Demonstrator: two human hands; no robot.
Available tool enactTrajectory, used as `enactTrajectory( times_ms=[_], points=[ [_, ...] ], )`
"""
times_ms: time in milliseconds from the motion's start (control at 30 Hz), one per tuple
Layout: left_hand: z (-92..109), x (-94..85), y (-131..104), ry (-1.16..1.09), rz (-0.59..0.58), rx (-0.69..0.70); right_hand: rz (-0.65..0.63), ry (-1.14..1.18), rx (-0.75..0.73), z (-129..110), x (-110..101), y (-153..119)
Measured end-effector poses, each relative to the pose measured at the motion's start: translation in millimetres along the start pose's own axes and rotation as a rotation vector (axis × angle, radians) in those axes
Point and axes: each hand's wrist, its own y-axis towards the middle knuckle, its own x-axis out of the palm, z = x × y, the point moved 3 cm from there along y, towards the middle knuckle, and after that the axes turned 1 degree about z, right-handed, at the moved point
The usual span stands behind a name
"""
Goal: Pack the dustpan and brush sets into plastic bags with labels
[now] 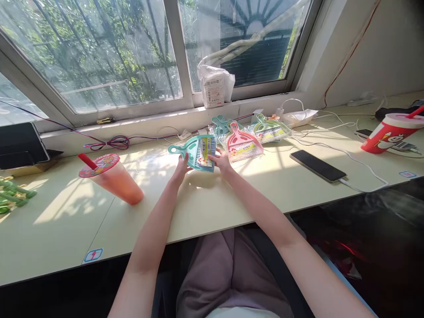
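Note:
Between my two hands, above the pale tabletop, is a teal mini dustpan and brush set with a yellow label and dark bristles, its handle pointing left. My left hand grips its lower left side, thumb on the front. My right hand holds its right edge, fingers over the bristle end. Just beyond lie more sets in clear wrapping: a pink dustpan set, a green dustpan set and a teal dustpan set partly hidden behind the pink one.
A drink cup with a red straw stands on the left of the table. To the right lie a phone on a white cable and a red cup. A wrapped packet sits on the windowsill; coiled wires lie below it.

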Motion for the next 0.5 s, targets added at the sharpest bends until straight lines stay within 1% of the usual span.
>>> enactTrajectory(
  times_ms=[33, 67, 133, 167, 200, 233, 267, 333, 400, 500],
  points=[
    [0, -7.9, 2, 0.089, 0.081, -0.014, 0.016, 0.006, 0.001, -1, -1, 1],
    [1, -17.3, 4, 0.203, 0.193, 0.002, 0.036, 0.01, 0.002, -1, -3, 2],
    [6, -37.1, 2, 0.496, 0.442, 0.096, 0.074, 0.023, 0.008, -1, -5, 4],
    [8, -45.6, 0, 0.656, 0.539, 0.146, 0.088, 0.032, 0.012, -1, -7, 5],
    [9, -52.7, -2, 0.811, 0.597, 0.177, 0.096, 0.041, 0.015, -1, -8, 6],
    [9, -58.5, -3, 0.95, 0.61, 0.184, 0.1, 0.046, 0.016, -1, -8, 7],
    [8, -63.1, -4, 1.065, 0.588, 0.168, 0.1, 0.047, 0.014, -1, -9, 7],
    [5, -69.6, -4, 1.224, 0.505, 0.112, 0.095, 0.045, 0.004, -2, -9, 6],
    [2, -72.2, -3, 1.314, 0.427, 0.094, 0.09, 0.044, -0.002, -3, -8, 4],
    [4, -72.2, 0, 1.376, 0.37, 0.147, 0.094, 0.04, -0.002, -6, -7, 1]
  ],
)
